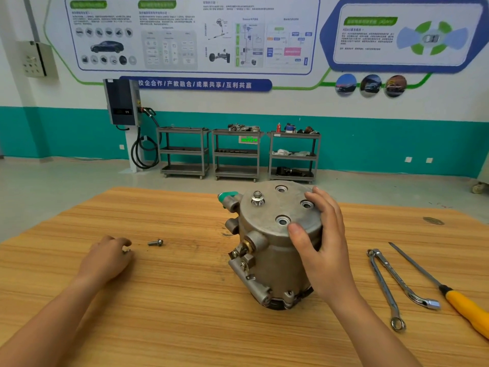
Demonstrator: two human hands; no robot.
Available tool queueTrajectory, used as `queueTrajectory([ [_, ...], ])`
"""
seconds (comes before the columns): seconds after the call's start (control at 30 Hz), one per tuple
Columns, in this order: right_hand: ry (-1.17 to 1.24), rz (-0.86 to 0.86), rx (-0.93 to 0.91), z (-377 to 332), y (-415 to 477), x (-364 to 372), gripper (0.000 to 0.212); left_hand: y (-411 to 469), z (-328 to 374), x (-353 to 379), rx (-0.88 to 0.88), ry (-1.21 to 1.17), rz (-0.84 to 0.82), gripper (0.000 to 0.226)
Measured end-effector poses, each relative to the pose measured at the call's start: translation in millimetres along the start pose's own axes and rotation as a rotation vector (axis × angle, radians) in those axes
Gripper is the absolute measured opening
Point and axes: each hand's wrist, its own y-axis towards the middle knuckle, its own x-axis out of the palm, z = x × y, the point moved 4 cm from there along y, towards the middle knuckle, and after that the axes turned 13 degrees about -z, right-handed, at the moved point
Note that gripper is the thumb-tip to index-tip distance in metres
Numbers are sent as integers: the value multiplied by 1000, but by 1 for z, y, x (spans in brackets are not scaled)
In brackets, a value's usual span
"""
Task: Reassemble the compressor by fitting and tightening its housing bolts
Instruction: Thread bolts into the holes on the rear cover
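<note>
Grips compressor [275,260] rim with right hand [325,242], likely steadying it on bench [185,300]. Pinches small bolt [126,251] in left hand [105,258], well left of compressor, probably for an empty top hole [282,221].

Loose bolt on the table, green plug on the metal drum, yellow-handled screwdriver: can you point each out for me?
loose bolt [155,242], head view, on its shank.
green plug [228,195], head view, on its rounded top.
yellow-handled screwdriver [467,308], head view, on the yellow handle.
</note>
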Motion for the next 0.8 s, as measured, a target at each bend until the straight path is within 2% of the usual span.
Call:
queueTrajectory([
  [0.13, -1, -3, 2, 1, -1, -1, 46, 10, -5, -4, 3, 20, -55, 28],
  [0.23, -2, 11, -2, 1, -1, -2, 45, 13, -16, -3, -19, -58, -73, 23],
  [0.4, -3, 4, 12, 1, -2, -3, 44, 15, -25, 4, -42, -120, -92, 30],
  [0.6, 2, -2, 29, 1, -2, -2, 45, 22, -35, 7, -19, -176, -52, 33],
  [0.8, -7, -13, 41, 1, -1, -2, 46, 41, -64, 15, -54, -234, 4, 17],
])
